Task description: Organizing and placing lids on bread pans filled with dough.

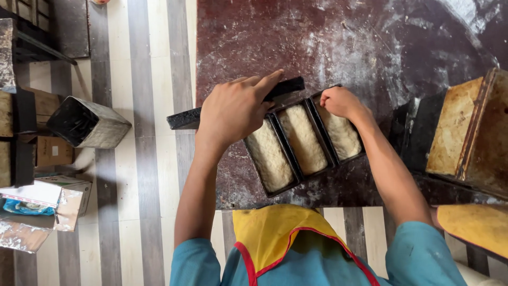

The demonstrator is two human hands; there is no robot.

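A black three-section loaf tin sits on the dark floured table, each section filled with pale dough. My left hand grips a long flat black lid at the tin's far edge; the lid sticks out past the table's left side. My right hand is closed on the tin's far right corner, fingers curled over the rim above the right section.
Stacked empty tins with yellowed insides stand at the table's right. On the striped floor at left lie an empty metal tin on its side, cardboard boxes and foil-lined packaging.
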